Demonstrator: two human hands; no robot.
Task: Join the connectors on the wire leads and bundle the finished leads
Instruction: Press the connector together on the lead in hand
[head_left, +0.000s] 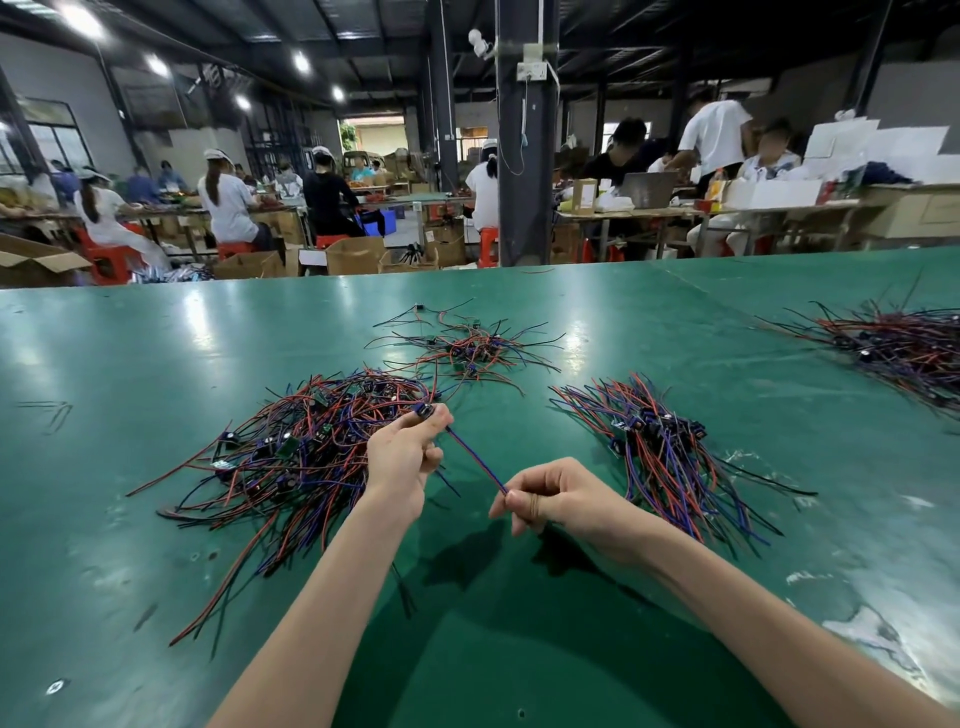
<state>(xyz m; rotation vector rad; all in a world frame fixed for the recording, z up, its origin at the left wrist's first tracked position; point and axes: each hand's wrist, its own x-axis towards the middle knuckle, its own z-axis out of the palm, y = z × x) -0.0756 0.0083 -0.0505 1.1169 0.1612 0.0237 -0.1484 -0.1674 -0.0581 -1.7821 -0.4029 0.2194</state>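
**One lead held taut between both hands**

Left hand (408, 457) pinches the small dark connector (425, 411) between thumb and forefinger tips, other fingers curled under. Right hand (561, 493) pinches the free end of the same red/blue wire lead (475, 457), thumb on forefinger, the rest tucked into the palm. The lead runs straight from fingertips to fingertips, clear of the green table (519, 649). My read is it's tensioned to straighten it and keep it out of the tangle.

Tangled pile (306, 436) sits just behind and outboard of the left fingers, likely feedstock. Combed pile (660, 447), wires roughly parallel, lies beyond the right knuckles, probably finished leads awaiting bundling. Smaller scatter (467, 348) lies well past both sets of fingertips. Can't tell whether this connector is mated yet.
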